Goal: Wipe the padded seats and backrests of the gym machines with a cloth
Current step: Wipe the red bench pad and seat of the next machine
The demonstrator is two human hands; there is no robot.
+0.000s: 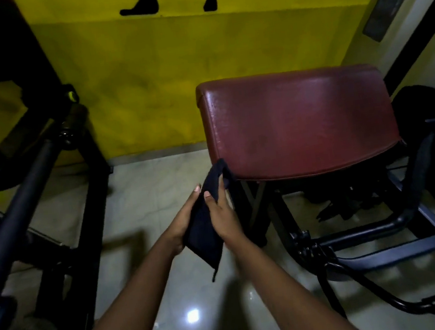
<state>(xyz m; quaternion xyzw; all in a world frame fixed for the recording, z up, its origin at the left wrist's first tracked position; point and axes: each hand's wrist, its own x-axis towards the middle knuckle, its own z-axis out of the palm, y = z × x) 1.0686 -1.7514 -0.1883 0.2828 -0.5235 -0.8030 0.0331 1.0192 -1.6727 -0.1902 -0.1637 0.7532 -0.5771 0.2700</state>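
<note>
A dark red padded seat (299, 119) sits on a black metal machine frame (366, 239) at centre right. In front of its near left corner I hold a dark blue cloth (205, 222) between both hands. My left hand (185, 219) lies along the cloth's left side with fingers nearly straight. My right hand (221, 211) holds the cloth from the right, thumb on top and fingers wrapped behind it. The cloth's upper end touches the pad's lower left corner; its lower end hangs free.
A thick black bar (19, 198) of another machine slants across the left. A yellow wall (142, 77) stands behind. The floor (174, 305) is glossy pale tile. A black weight plate (433, 140) is at the far right.
</note>
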